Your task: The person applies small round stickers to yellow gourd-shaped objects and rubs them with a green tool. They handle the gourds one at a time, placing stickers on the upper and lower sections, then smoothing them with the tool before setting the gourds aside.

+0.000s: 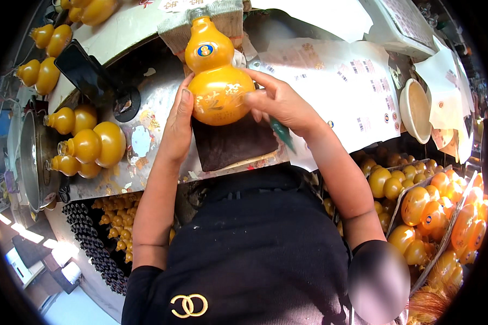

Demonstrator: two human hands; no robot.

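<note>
The metal workbench [162, 103], smeared and reflective, carried everything in hand; its front edge ran just above the person's dark shirt. Sheets of small printed labels [341, 81] covered the right half of the bench, reaching toward its far right corner. A dark brown cloth [230, 143] lay at the front edge, near the middle. On this cloth sat the gourd-shaped orange bottle [217, 70], its large lower bulb nearest the person and its narrow neck pointing to the far edge, where it met a beige pad [173, 30].

The left hand [178, 127] lay flat against the left side of the lower bulb, fingers extended and together, palm pressed on the bottle rather than curled round it. The right hand [279, 103] cupped the right side of the bulb, fingers bent and spread over the gilt lettering; a green-handled tool [282, 132] projected below that palm, its working end hidden.

At the left edge of the bench lay three more orange gourd bottles [89, 146] on their sides. A black phone [87, 73] leaned near the far left corner. A pale bowl [416, 108] stood at the right edge. Crates of gourd bottles [428, 211] sat below the bench on the right.
</note>
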